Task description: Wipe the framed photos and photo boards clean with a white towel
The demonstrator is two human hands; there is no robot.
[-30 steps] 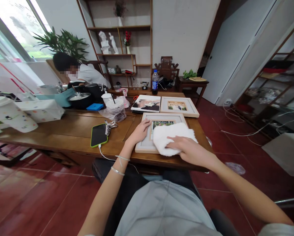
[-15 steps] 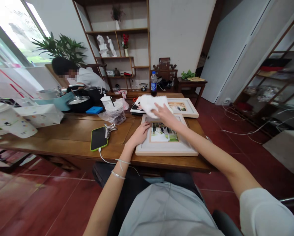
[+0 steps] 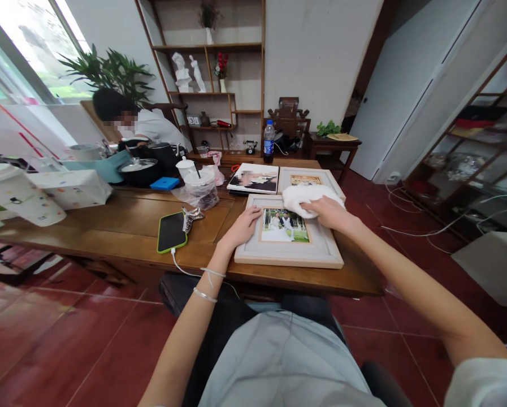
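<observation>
A picture frame [image 3: 323,246] with a light border and a photo of two people lies flat at the table's front edge. My left hand [image 3: 245,225] rests on its left side, fingers stretched out over the border. In my right hand [image 3: 332,213] is a white cloth [image 3: 302,196], bunched and pressed at the frame's upper right corner. Under the cloth that corner is hidden. Directly behind lie a second frame [image 3: 330,176], partly covered by the cloth, and a photo book or print [image 3: 257,176] on the left.
A phone [image 3: 172,233] with a charging cable lies left of the frame on the wooden table [image 3: 130,249]. Behind it are a bagged cup [image 3: 200,189], a blue box [image 3: 164,183] and dark pots. A bottle [image 3: 269,142] stands at the back. Another person [image 3: 151,125] sits far left.
My right hand has carried the cloth rightward and toward me, from over the photo book to the near frame's upper right corner. My left hand stays on the left border.
</observation>
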